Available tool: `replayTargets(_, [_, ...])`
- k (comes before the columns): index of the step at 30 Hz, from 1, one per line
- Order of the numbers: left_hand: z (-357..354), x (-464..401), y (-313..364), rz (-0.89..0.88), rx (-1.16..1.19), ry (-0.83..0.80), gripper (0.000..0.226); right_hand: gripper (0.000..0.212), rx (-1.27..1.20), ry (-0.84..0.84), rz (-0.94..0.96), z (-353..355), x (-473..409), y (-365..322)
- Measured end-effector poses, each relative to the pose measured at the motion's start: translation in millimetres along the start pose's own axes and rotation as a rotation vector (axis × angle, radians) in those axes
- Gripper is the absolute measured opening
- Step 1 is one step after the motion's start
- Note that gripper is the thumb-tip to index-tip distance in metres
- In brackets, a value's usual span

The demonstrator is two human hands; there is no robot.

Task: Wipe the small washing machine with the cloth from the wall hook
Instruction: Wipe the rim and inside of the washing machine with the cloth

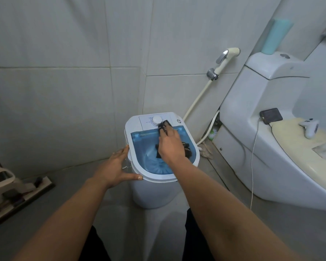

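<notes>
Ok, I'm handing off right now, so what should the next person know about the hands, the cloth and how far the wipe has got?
Left hand: open, flat against the washing machine at its left rim, steadying it.
Right hand: grip closed on the dark cloth, pressing it on the blue lid near the control panel, beside the white dial.
Done: cloth is off the hook and on the machine; the top is being wiped.
Left: how much of the lid is already clean cannot be told. The rest of the top, rim and sides look still to do.
Nearby: toilet on the right, bidet sprayer on the wall behind.
</notes>
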State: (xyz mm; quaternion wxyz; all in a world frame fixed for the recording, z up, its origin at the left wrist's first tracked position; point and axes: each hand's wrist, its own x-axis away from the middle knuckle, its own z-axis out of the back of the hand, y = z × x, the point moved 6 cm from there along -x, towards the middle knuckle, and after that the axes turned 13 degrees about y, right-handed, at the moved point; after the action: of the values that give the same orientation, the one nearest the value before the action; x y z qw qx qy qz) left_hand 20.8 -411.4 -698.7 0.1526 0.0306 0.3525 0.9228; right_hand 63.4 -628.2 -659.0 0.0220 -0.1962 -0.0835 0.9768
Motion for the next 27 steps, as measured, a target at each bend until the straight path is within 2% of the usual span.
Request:
replayTargets(4, [1, 1, -2, 0.012, 0.025, 0.015, 0.158, 0.057, -0.065, -0.037, 0.113, -7, 24, -51])
replayTargets(7, [0, 1, -1, 0.006, 0.048, 0.028, 0.152, 0.064, -0.08, -0.066, 0.207, -4, 33, -75])
replayTargets(9, [0, 0, -3, 0.008, 0.04, 0.031, 0.149, 0.068, -0.069, -0.081, 0.268, -1, 35, -78])
replayTargets(15, [-5, -7, -9, -0.021, 0.03, 0.027, 0.145, 0.056, -0.044, -0.078, 0.397, 2, 40, -59])
replayTargets(20, [-7, -9, -8, -0.032, 0.024, 0.015, 0.147, 0.061, -0.013, -0.079, 0.292, 13, 28, -10])
replayTargets(27, [-9, -14, -18, -0.028, -0.005, 0.006, 0.146, 0.046, -0.015, 0.03, -0.021, 33, 37, 89])
